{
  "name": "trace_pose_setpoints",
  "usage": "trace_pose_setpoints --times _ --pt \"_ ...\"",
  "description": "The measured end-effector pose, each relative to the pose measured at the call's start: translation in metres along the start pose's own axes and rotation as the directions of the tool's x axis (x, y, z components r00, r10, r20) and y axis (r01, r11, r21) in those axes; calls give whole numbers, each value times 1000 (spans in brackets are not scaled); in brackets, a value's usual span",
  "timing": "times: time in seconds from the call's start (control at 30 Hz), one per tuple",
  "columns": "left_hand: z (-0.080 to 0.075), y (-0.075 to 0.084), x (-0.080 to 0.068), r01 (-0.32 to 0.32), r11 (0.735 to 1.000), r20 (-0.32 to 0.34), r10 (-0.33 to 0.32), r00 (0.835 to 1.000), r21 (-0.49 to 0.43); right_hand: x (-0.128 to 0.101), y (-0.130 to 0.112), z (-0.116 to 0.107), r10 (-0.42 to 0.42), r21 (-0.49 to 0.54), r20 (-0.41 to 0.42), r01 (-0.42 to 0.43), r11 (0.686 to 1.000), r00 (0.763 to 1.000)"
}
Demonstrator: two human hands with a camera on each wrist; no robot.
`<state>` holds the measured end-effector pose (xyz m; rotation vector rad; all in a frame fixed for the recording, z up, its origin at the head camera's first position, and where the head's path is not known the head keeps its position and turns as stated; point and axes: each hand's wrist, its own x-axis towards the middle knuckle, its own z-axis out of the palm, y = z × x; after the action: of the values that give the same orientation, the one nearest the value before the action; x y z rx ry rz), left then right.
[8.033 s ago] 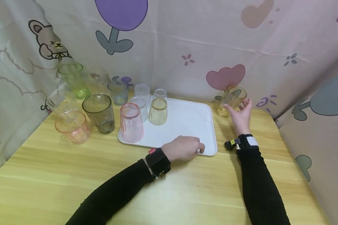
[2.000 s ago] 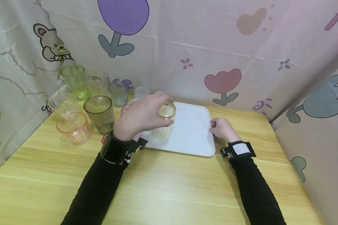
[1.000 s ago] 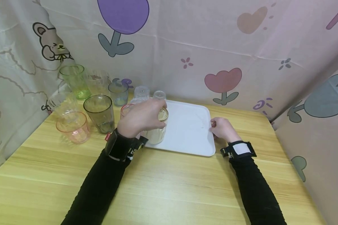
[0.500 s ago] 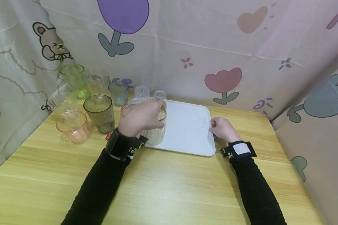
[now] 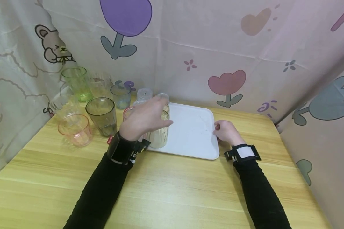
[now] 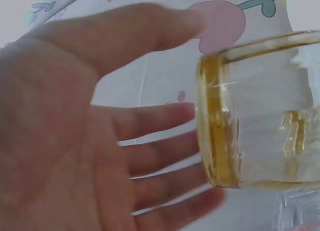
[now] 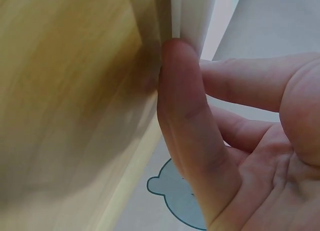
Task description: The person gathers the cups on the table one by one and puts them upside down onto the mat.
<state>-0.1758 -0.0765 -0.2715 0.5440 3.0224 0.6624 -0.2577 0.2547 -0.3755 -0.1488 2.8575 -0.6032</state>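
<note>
On the left part of the white tray (image 5: 192,133) stands a pale amber drinking glass (image 5: 159,137), apparently upside down. My left hand (image 5: 144,119) is around its top, partly covering it. In the left wrist view that hand's fingers and thumb are spread, the thumb apart from the amber glass (image 6: 265,111) and the fingertips close behind its end. At the tray's right edge my right hand (image 5: 227,131) pinches the rim between finger and thumb. Behind the left hand, a second yellowish glass (image 5: 166,108), a pink glass (image 5: 128,112) and clear glasses (image 5: 144,93) are partly hidden.
Left of the tray stand a dark grey glass (image 5: 101,117), a pink-rimmed glass (image 5: 75,132), a tall green glass (image 5: 78,84), a bluish glass (image 5: 121,95) and clear ones. A patterned curtain (image 5: 189,38) hangs behind the wooden table (image 5: 172,190).
The right hand has gone from the amber glass at the far right to the tray's edge. The left hand moved that glass leftward on the tray, set it beside the others and loosened its fingers.
</note>
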Motion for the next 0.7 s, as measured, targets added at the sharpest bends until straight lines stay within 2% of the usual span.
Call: trace_pose_setpoints --times 0.1,0.17,0.2,0.3,0.4,0.53,0.6,0.67,0.7 --pt "-2 0 -1 -31 999 -125 26 992 -36 0 1 0 -4 2 -2 4 1000 1000" --pt "-3 0 -3 -55 997 -235 41 971 -56 0 2 0 -11 2 -6 11 1000 1000" --pt "-4 -1 -4 -74 994 -299 49 953 -76 0 2 -1 -14 -1 -9 14 1000 1000" --pt "-4 -5 -8 -143 983 -472 71 879 -118 0 4 -2 -22 -3 -14 22 1000 1000" --pt "-4 -13 -16 -202 970 -615 77 785 -136 1 5 -2 -31 -7 -19 31 999 999" --pt "-3 -32 -28 -262 960 -749 105 655 -95 2 5 0 -39 2 -16 39 999 999" --pt "-3 -41 -34 -279 958 -791 122 600 -63 2 6 1 -42 6 -18 42 999 999" --pt "-4 -50 -40 -283 958 -820 123 559 -50 1 7 1 -49 7 -23 49 999 999" --pt "-5 -54 -43 -277 960 -830 116 546 -48 1 8 0 -54 7 -26 54 999 998"
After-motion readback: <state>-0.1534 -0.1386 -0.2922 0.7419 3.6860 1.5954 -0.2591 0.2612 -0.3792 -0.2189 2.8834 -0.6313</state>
